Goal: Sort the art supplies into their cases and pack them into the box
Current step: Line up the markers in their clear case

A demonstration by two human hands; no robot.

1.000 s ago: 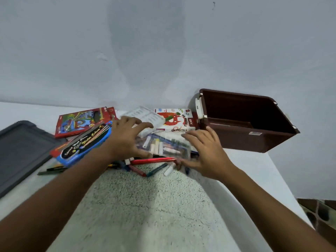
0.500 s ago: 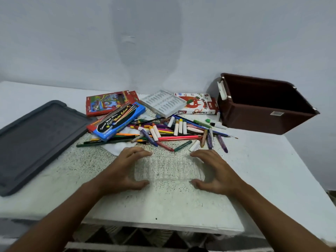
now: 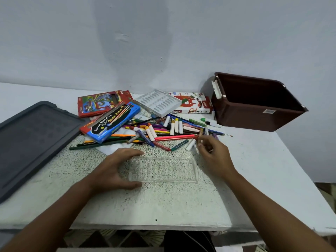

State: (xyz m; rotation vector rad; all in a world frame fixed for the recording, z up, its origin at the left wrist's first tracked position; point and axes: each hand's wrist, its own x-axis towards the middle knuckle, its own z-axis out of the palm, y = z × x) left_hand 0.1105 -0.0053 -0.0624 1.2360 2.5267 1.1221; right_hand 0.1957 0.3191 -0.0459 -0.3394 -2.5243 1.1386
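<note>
Clear tray (image 3: 163,169): transparent ribbed plastic insert, lying flat on the worktop (image 3: 163,202) at the near centre, slots empty; hard to read against the speckled surface.
Left grip: left hand (image 3: 116,169) braced on the tray's left end, thumb at the near corner, fingers curved round the far corner, steadying it.
Right grip: right hand (image 3: 215,157) off the tray at its far right corner, fingers bent over the near edge of the pile; blurred, so whether it pinches anything I cannot tell.
Loose pile (image 3: 163,131): markers, crayons, pencils and brushes heaped just beyond the tray.
Step in hand: probably first sorting, picking sticks to fill the tray.
Next move calls for: one matching stick lifted clear and laid along a slot while the left hand keeps the light tray from sliding.
Cases: blue water-colour box (image 3: 111,122), red box (image 3: 101,104), white tray (image 3: 158,102), oil pastels box (image 3: 192,103), behind the pile.
Brown box (image 3: 254,113): open, far right, nothing visible inside.
Grey lid (image 3: 31,140): far left.
</note>
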